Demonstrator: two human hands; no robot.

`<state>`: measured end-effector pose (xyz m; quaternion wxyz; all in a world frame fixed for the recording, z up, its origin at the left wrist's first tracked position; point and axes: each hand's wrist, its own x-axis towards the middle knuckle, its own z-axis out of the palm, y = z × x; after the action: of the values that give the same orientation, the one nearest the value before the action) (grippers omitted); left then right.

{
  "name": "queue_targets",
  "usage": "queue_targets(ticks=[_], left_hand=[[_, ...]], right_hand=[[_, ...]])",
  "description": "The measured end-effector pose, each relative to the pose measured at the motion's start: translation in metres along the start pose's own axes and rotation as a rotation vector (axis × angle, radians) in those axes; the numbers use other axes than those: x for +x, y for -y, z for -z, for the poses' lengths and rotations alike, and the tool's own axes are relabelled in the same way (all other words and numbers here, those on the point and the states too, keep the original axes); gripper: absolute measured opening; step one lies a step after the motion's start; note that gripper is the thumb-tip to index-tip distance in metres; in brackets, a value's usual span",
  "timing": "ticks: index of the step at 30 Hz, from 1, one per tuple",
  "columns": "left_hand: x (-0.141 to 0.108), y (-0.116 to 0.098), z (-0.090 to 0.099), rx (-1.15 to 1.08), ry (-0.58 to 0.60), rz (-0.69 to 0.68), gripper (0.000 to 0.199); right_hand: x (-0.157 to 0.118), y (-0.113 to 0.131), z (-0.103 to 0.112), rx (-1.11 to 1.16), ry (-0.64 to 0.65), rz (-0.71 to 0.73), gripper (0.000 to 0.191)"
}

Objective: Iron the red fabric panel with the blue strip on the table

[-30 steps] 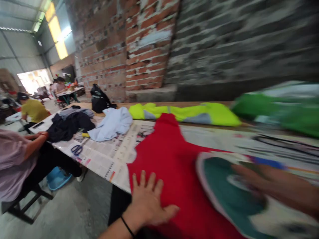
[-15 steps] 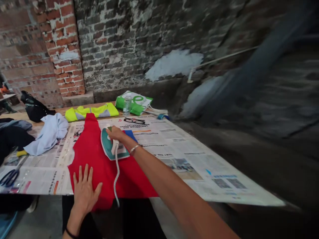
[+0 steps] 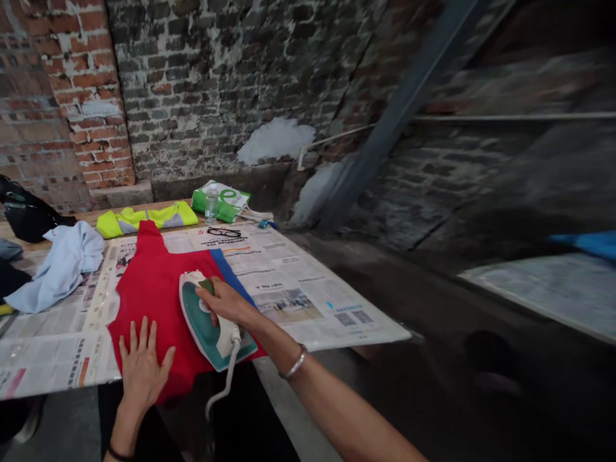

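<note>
A green iron (image 3: pixel 205 327) is held in the closed grip of the right hand (image 3: pixel 224 303) on a red cloth (image 3: pixel 154 282), which is spread under the open left hand (image 3: pixel 141 375) on a newspaper-covered bench (image 3: pixel 72 215); how much is pressed cannot be told.

This is a rough workshop. It has bare brick walls (image 3: pixel 202 83), a steel beam (image 3: pixel 399 109), and a long wooden table (image 3: pixel 144 208) covered in newspaper (image 3: pixel 289 276), with an iron (image 3: pixel 206 327) and a yellow safety vest (image 3: pixel 144 220) on it.

Left hand (image 3: pixel 142 369) flat, fingers spread; right hand (image 3: pixel 224 303) curled, arm extended forward.
</note>
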<state>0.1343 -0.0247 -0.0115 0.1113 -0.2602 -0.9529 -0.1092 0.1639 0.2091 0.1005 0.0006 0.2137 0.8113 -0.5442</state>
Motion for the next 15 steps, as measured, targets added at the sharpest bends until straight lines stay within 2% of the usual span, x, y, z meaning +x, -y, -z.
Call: queue_targets(ticks=[2, 4, 6, 9, 12, 15], left_hand=[[0.001, 0.000, 0.007, -0.140, 0.003, 0.029, 0.060], [0.002, -0.006, 0.020, -0.348, 0.005, 0.048, 0.058], [0.004, -0.020, 0.034, -0.575, 0.028, 0.011, 0.057], [0.014, -0.049, 0.051, -0.825, 0.123, -0.105, 0.055], [0.030, -0.078, 0.053, -0.909, 0.156, -0.145, 0.054], [0.040, -0.101, 0.044, -0.856, 0.081, -0.118, 0.056]], right_hand=[[0.001, 0.001, -0.005, 0.193, -0.042, -0.050, 0.012], [0.005, 0.001, -0.004, 0.237, -0.069, -0.033, 0.017], [0.011, -0.003, 0.007, 0.108, -0.113, 0.083, 0.028], [0.023, -0.021, 0.035, -0.185, -0.278, 0.204, 0.041], [0.044, -0.045, 0.061, -0.456, -0.393, 0.140, 0.039], [0.067, -0.066, 0.068, -0.650, -0.361, 0.114, 0.040]])
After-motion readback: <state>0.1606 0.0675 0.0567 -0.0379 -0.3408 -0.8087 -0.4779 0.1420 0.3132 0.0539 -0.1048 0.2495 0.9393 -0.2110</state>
